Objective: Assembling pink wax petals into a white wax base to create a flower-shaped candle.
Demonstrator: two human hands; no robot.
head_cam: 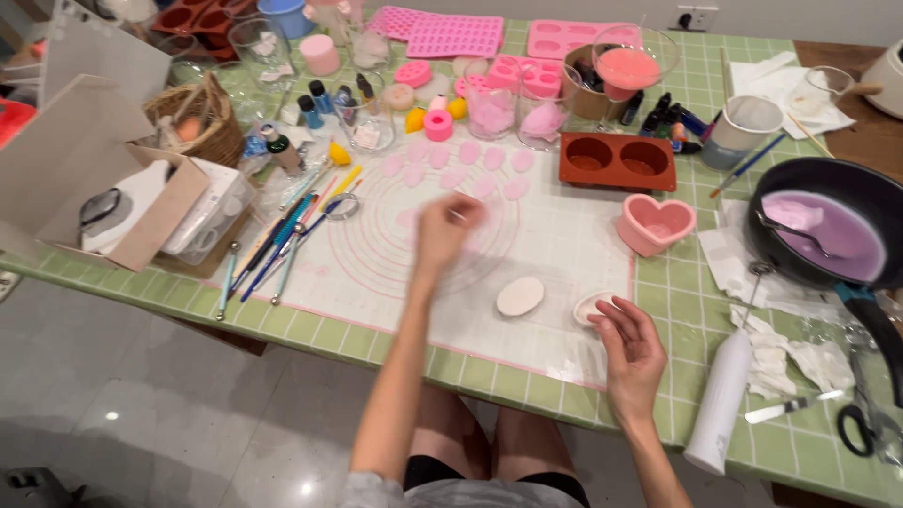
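Soap pieces are what's going on at this desk (658, 292), which has a green checked cloth and a white silicone mat (555, 254) with pink circles printed on it. An oval white soap (520, 295) lies flat on the mat, right between the person's two arms, nothing touching it. Left hand (444, 230) is out over the middle of the mat, a bit blurred, fingers curled in and seemingly pinching some small pale thing, can't really tell what. Right hand (628, 346) sits at the front edge of the mat, fingers loosely bent around a small white oval mould (591, 307), fingertips at its rim. Further back there's a scatter of little pink oval pieces (467, 162) lying flat on the mat. To the right of those is a brown two-cavity mould (617, 160), and nearer, a pink heart-shaped mould (656, 224) just off the mat's right edge. Far right, a black pan (828, 230) holds pale purple liquid with a spoon in it. A white bottle (719, 403) lies near the right forearm, and a bunch of thin tools (282, 240) lies on the left next to an open cardboard box (113, 188).
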